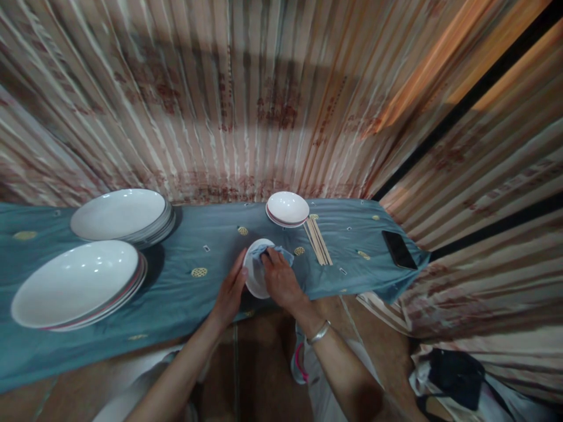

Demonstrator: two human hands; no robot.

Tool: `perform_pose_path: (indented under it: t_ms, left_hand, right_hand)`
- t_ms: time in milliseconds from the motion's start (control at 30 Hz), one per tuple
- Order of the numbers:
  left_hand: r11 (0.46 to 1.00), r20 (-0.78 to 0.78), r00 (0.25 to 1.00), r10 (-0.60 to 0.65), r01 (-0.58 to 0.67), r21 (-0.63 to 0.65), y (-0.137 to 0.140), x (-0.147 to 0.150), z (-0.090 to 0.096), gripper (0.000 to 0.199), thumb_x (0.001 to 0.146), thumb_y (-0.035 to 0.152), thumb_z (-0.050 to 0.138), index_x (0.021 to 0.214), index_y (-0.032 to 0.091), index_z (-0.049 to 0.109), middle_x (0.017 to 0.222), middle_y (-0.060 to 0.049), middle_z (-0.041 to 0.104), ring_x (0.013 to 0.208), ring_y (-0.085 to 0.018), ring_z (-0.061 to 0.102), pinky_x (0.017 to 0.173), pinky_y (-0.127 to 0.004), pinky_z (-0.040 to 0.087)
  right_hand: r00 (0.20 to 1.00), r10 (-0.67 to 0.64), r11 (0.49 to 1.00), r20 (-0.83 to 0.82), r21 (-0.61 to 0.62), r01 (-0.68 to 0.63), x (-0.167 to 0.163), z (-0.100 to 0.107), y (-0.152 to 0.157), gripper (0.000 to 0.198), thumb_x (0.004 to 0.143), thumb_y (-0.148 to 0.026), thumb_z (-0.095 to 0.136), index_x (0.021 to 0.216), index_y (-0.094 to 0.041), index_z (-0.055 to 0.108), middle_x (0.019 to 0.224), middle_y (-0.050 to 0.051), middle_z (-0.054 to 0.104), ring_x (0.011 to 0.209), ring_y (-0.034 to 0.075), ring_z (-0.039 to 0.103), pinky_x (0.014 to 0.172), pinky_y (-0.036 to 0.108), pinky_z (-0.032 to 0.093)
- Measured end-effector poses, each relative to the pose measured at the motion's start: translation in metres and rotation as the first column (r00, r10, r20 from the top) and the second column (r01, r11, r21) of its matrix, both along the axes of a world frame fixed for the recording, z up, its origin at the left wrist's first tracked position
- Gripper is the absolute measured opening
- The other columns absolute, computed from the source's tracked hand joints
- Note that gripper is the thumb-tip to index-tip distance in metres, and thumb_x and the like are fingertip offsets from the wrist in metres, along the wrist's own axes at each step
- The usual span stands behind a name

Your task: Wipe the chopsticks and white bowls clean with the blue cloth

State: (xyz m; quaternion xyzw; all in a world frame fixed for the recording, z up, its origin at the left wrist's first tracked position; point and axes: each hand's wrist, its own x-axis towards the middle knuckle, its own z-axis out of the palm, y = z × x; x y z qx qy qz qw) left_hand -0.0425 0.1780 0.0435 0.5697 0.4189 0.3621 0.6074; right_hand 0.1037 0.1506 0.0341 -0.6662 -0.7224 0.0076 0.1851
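A small white bowl (256, 280) is tilted toward me at the table's front edge. My left hand (232, 288) grips its left rim, thumb near the inside and fingers round the outer wall. Inside the bowl, my right hand (278, 275) presses a light blue cloth (287, 255) against the upper right part; the fingers are bent over the cloth and partly hide it. Just behind stands a short stack of small white bowls (288, 208). Several wooden chopsticks (319, 241) lie side by side to the right of that stack.
Two stacks of large white plates, one at the back (118, 215) and one in front (77, 287), stand on the left. A black phone (399, 249) lies near the right end of the blue tablecloth (206, 223). Patterned curtains (264, 105) hang behind.
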Motion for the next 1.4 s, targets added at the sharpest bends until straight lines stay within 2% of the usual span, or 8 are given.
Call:
perform_pose_path:
  t_ms: [200,367,500,667,933,1133,1267,1400]
  left_hand:
    - [0.999,0.017,0.999,0.026,-0.026,-0.028,-0.001,0.002,0.0,0.065,0.085,0.049,0.042,0.141,0.016,0.036,0.15,-0.008,0.033,0.135,-0.028,0.035,0.102,-0.041,0.042]
    - [0.998,0.006,0.998,0.057,-0.057,0.027,0.002,0.002,-0.008,0.06,0.086,0.047,0.042,0.139,0.018,0.04,0.148,-0.006,0.037,0.135,-0.026,0.034,0.109,-0.042,0.033]
    - [0.996,-0.033,0.998,0.056,-0.054,0.069,0.004,0.001,-0.013,0.061,0.086,0.05,0.041,0.139,0.019,0.041,0.147,-0.006,0.039,0.134,-0.025,0.037,0.111,-0.042,0.028]
    - [0.986,-0.083,0.995,0.049,-0.035,0.162,0.004,-0.001,-0.013,0.061,0.088,0.05,0.038,0.139,0.017,0.04,0.148,-0.005,0.036,0.138,-0.02,0.03,0.115,-0.035,0.019]
    - [0.99,-0.113,0.993,0.034,-0.017,0.143,0.0,0.0,-0.005,0.066,0.088,0.053,0.032,0.14,0.013,0.037,0.149,-0.007,0.035,0.138,-0.019,0.028,0.115,-0.032,0.018]
    - [0.986,-0.111,0.994,0.018,0.001,0.166,-0.002,0.001,-0.005,0.065,0.086,0.048,0.039,0.139,0.012,0.038,0.149,-0.008,0.035,0.139,-0.02,0.027,0.115,-0.034,0.019]
    - [0.99,-0.085,0.996,0.01,0.002,0.138,-0.003,-0.001,-0.006,0.06,0.086,0.046,0.04,0.139,0.017,0.04,0.148,-0.006,0.037,0.137,-0.023,0.032,0.113,-0.039,0.026]
    - [0.994,-0.059,0.998,0.017,-0.011,0.104,-0.004,-0.002,-0.007,0.059,0.086,0.046,0.042,0.139,0.021,0.04,0.148,-0.004,0.036,0.136,-0.025,0.033,0.111,-0.043,0.029]
  right_hand:
    - [0.999,0.035,0.989,0.006,-0.141,-0.034,0.01,0.006,-0.016,0.035,0.082,-0.007,0.046,0.115,-0.01,0.058,0.122,0.019,0.057,0.113,0.025,0.053,0.098,0.04,0.044]
    - [0.956,0.088,0.956,-0.278,-0.247,-0.16,0.02,0.013,-0.024,0.033,0.08,-0.012,0.053,0.11,-0.016,0.064,0.115,0.01,0.064,0.107,0.021,0.059,0.097,0.035,0.044]
    - [0.833,0.071,0.915,-0.548,-0.296,-0.273,0.02,0.013,-0.025,0.037,0.076,-0.019,0.063,0.112,-0.016,0.064,0.11,0.008,0.068,0.095,0.02,0.064,0.089,0.033,0.048]
    - [0.626,0.014,0.959,-0.78,-0.167,-0.23,0.002,0.006,-0.024,0.039,0.071,-0.03,0.069,0.109,-0.017,0.066,0.103,0.005,0.07,0.09,0.019,0.064,0.081,0.032,0.051]
    - [0.451,0.002,1.0,-0.893,-0.007,-0.017,-0.023,0.001,-0.003,0.032,0.072,-0.033,0.065,0.101,-0.018,0.065,0.091,0.003,0.069,0.081,0.016,0.063,0.076,0.028,0.051]
    - [0.685,-0.048,0.989,-0.727,0.06,0.134,-0.022,0.01,0.006,0.026,0.078,-0.024,0.057,0.103,-0.018,0.06,0.097,0.005,0.067,0.088,0.018,0.062,0.083,0.031,0.05]
    - [0.901,0.006,0.988,-0.434,0.14,0.061,-0.015,0.011,0.009,0.027,0.084,-0.016,0.049,0.11,-0.014,0.056,0.108,0.011,0.063,0.102,0.021,0.058,0.093,0.034,0.045]
    - [0.99,0.01,0.997,-0.139,0.074,0.0,-0.007,0.008,0.009,0.028,0.088,-0.011,0.042,0.11,-0.013,0.058,0.11,0.014,0.062,0.104,0.022,0.055,0.094,0.036,0.044]
